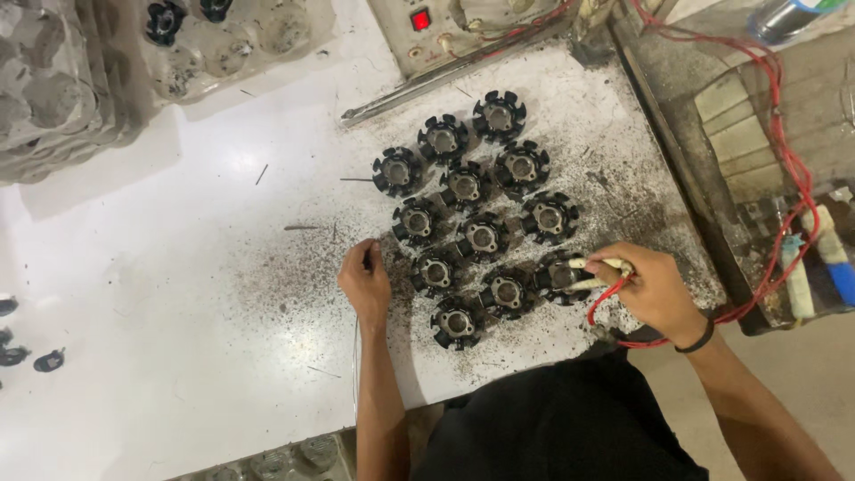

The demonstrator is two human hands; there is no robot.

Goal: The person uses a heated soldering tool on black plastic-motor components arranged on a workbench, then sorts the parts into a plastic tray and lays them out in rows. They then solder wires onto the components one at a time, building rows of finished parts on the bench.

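Stators, twelve, clustered between hands: probe gripped by right hand, applied to nearest; thin wire pinched by left hand; completed share indeterminable.

Views: one only, the head camera, so no part of the scene is shared with a second view.
Position: above the white, dust-speckled counter, on the person's head.
Direction: looks steeply down and a little forward; the person's dark shirt fills the lower edge.
Nearness: close, at arm's reach; both forearms enter from below.
Centre of picture: the group of black round slotted metal parts.
Far edge: grey moulded trays at upper left, red wires at right.
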